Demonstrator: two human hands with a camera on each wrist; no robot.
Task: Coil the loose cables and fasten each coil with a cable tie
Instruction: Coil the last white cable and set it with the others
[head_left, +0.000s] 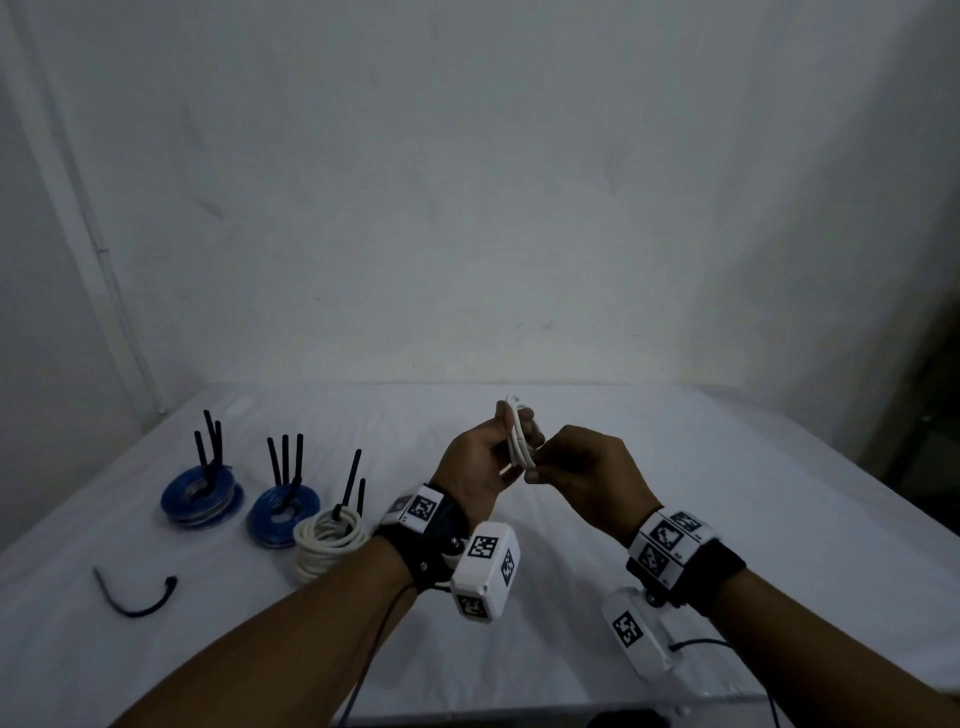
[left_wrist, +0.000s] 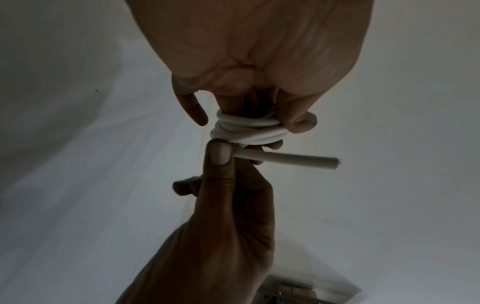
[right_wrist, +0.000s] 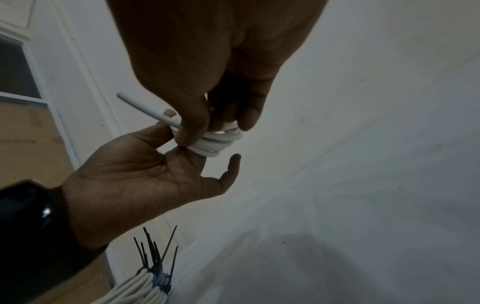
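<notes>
A small white cable coil (head_left: 516, 436) is held above the middle of the table, wound round the fingers of my left hand (head_left: 511, 431). In the left wrist view the coil (left_wrist: 249, 129) has several turns, and the left thumb curls against it. My right hand (head_left: 535, 465) meets it from the right. Its thumb (left_wrist: 221, 153) and a finger pinch the cable's free end (left_wrist: 291, 161), which sticks out straight beside the coil. The right wrist view shows the same coil (right_wrist: 218, 142) and free end (right_wrist: 145, 109) over my left palm.
On the left of the white-covered table (head_left: 675, 467) lie two blue coils (head_left: 202, 499) (head_left: 283, 514) and a white coil (head_left: 327, 540), each with black tie tails standing up. A loose black cable tie (head_left: 135, 597) lies near the front left. A wall stands behind.
</notes>
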